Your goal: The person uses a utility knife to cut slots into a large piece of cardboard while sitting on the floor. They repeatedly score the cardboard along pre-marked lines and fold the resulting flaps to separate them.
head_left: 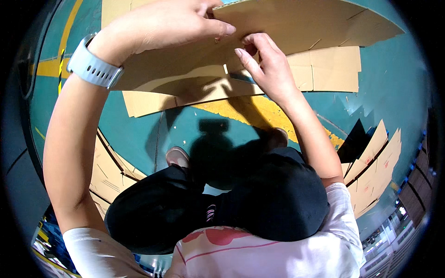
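Note:
A large brown cardboard sheet is raised in front of me at the top of the view. My left hand grips its edge near the corner, thumb pointing right; the other fingers are partly hidden. Close by, my right hand is held at the sheet's near side. Its thumb and bent forefinger stand apart, and nothing shows between them. Under the raised sheet lies more flat cardboard with slits cut in it. A small pale slot shows below the hands.
Stacked cardboard pieces lie to my left, and another stack leans at the right. The green floor carries a yellow stripe. My knees are bent, with my shoes close to the cardboard.

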Demonstrator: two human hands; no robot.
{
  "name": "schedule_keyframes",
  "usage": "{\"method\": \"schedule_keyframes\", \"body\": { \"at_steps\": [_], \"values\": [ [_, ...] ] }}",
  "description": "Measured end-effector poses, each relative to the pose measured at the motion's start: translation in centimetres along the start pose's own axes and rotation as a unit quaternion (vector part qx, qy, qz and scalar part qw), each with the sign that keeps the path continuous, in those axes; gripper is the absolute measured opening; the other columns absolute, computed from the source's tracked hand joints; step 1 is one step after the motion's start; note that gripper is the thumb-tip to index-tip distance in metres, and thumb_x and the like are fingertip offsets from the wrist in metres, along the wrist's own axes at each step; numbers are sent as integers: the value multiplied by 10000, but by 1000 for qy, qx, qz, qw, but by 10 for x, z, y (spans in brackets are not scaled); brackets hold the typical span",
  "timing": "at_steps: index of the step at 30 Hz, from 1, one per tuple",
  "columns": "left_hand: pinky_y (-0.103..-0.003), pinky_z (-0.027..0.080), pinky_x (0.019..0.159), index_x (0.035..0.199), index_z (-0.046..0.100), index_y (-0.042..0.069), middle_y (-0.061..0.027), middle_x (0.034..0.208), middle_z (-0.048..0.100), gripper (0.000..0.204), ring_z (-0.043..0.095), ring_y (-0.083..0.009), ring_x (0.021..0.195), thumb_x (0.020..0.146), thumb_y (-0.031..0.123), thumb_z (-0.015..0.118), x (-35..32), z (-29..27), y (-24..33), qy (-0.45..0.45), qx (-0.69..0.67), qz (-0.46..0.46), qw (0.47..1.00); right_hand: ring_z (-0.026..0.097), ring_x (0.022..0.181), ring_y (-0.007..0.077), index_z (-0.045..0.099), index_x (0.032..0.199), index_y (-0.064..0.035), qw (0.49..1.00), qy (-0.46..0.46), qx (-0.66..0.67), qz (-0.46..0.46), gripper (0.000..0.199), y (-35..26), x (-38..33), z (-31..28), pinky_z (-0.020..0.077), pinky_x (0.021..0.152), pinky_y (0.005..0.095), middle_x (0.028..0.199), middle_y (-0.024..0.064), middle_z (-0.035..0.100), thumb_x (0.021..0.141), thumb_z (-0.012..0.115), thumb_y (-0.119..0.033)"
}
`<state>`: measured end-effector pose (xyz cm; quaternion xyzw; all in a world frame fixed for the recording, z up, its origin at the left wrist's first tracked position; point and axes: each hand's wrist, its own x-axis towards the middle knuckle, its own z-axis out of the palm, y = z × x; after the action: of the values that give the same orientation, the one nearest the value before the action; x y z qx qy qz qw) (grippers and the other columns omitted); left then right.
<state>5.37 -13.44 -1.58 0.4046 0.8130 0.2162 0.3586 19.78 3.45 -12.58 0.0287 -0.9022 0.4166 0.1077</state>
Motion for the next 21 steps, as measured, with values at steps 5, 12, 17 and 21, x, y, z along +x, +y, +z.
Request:
{"method": "schedule_keyframes", "body": {
  "at_steps": [5,12,17,21],
  "values": [
    [-281,455,883,1288,545,21,-90,1075,673,531,604,-135,964,918,394,619,-1,-6,2,-51,-80,1,995,595,800,292,525,955,-18,999,17,45,12,233,-1,-4,3,495,703,390,876,129,566,845,671,-162],
    [-298,450,907,1314,529,29,-100,1127,657,550,583,-144,990,899,367,655,-3,-6,10,-86,-83,12,993,590,795,314,494,939,-10,997,19,65,36,247,-3,-9,4,492,705,403,868,149,555,850,672,-158],
    [-328,450,922,1298,528,25,-135,1153,646,553,586,-190,1024,889,372,662,-4,-5,20,-113,32,-21,993,593,790,314,485,937,-2,996,23,78,40,257,-8,-16,3,495,704,402,871,156,557,851,673,-156],
    [-346,450,927,1288,521,16,-164,1161,637,561,592,-230,1035,885,379,662,3,0,28,-126,69,17,990,603,781,257,492,947,6,988,12,122,92,271,-13,-21,-1,502,698,360,880,151,560,864,678,-173]
  ]
}}
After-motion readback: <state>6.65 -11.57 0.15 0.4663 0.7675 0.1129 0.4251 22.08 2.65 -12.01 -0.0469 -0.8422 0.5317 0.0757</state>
